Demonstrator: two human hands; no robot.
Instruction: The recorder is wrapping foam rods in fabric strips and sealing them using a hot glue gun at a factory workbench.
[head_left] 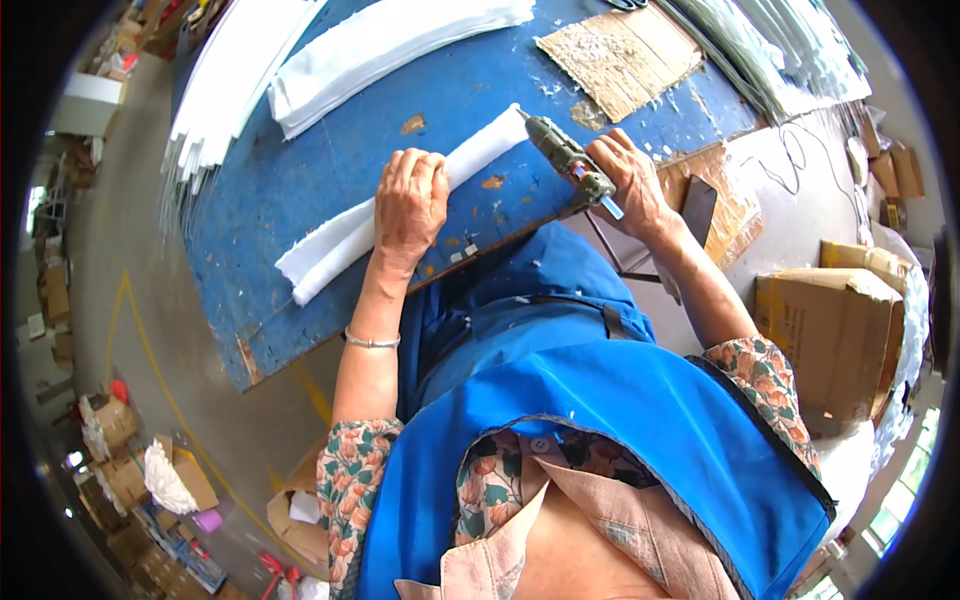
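A long white foam strip (345,235) lies slantwise across the blue table (300,170). My left hand (410,200) presses flat on the middle of the strip, fingers together. My right hand (628,178) grips a dark glue gun (568,158), its nozzle touching the strip's far end near the table's edge. A pale glue stick pokes out of the gun's back.
A stack of white foam strips (385,45) lies further back on the table, with more white sheets (225,85) at the left edge. A torn cardboard piece (620,55) sits at the back right. Cardboard boxes (830,330) stand on the floor to my right, others at the lower left (120,440).
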